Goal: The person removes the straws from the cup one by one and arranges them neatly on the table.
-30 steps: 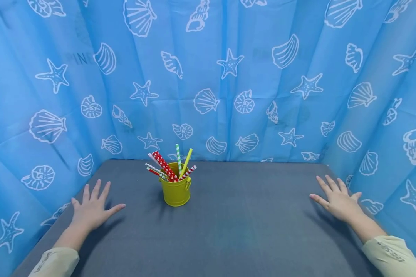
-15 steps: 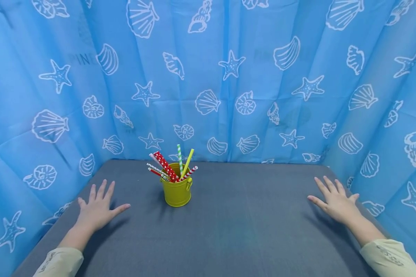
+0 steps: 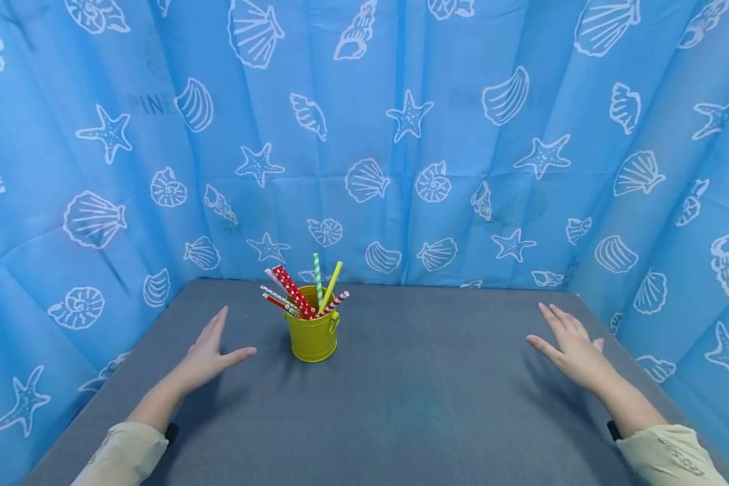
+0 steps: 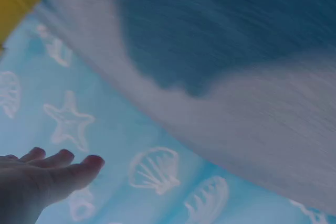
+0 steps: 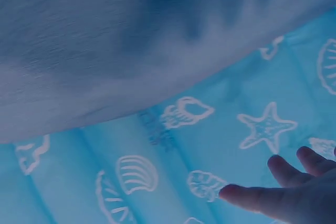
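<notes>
Sleeves, pair: pale, at the lower left and lower right of the head view; both cut off by the frame. A black band shows at the right cuff, mostly covered.

Left hand: left of centre, above the surface. Grip wide, thumb well away from straight fingers, holding nothing.

Right hand: right side of frame. Grip likewise wide, holding nothing.

Pail: yellow, upright on the surface, left of centre; near the left hand, apart from it; well apart from the right.

Drinking straws, assorted, standing in the pail and leaning outward: one green-striped, one yellow, one red-and-white striped, a thick red one with white marks, others.

Curtain: blue, shell and starfish print, behind all.

Progress, as judged: pail and straws together, no hand on either; handling either unbegun or finished, these views cannot settle which.

Obscured: straw ends inside the pail; exact count at the overlapping left cluster; finger overlap on both hands. The left wrist view catches only a cropped yellow edge, probably the pail's; both wrist views crop their hand.
</notes>
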`<state>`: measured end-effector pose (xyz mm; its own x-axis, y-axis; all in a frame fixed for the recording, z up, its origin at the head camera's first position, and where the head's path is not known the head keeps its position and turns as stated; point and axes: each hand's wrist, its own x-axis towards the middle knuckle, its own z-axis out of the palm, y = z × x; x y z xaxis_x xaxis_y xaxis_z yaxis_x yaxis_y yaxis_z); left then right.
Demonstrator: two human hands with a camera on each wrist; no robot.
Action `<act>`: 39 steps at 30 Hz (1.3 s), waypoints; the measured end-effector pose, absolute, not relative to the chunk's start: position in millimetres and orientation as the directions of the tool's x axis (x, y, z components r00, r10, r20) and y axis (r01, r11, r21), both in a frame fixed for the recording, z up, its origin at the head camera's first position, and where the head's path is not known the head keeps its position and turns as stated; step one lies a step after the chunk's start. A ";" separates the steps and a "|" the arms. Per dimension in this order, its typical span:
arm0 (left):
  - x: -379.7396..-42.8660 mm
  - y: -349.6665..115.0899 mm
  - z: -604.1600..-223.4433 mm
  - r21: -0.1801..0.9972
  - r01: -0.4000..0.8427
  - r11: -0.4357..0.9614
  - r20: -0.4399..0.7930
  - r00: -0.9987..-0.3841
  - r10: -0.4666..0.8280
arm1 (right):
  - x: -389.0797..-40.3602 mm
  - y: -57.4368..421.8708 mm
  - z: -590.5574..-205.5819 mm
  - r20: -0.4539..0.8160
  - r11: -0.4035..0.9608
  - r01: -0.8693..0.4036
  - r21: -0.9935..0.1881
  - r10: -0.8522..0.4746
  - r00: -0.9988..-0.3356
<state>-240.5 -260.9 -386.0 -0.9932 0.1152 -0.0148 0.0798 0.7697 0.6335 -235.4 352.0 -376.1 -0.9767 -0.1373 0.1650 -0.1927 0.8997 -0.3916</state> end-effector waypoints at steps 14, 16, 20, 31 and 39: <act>-259.1 -191.5 -380.2 0.718 0.055 0.693 -0.002 -0.997 0.081 | -243.8 299.0 -355.2 0.177 0.716 -0.281 -0.640 -0.218 -0.960; -263.0 -183.4 -380.9 0.723 0.066 0.688 0.026 -0.997 0.068 | -246.4 291.4 -352.2 0.176 0.685 -0.286 -0.670 -0.227 -0.958; -271.0 -169.2 -383.1 0.756 0.089 0.648 0.064 -0.996 0.063 | -252.6 274.1 -346.9 0.182 0.621 -0.309 -0.721 -0.261 -0.948; -289.8 -147.3 -383.9 0.769 0.197 0.608 0.221 -0.975 0.036 | -273.3 222.9 -353.5 0.232 0.411 -0.407 -0.816 -0.412 -0.881; -302.0 -153.5 -384.8 0.673 0.353 0.649 0.335 -0.929 0.158 | -288.2 180.4 -361.1 0.229 0.270 -0.403 -0.875 -0.502 -0.834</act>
<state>-302.0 -153.5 -384.8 -0.9288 0.1582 0.3350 0.3534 0.6494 0.6733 -288.2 180.4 -361.1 -0.8338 -0.5024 0.2290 -0.4027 0.2695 -0.8748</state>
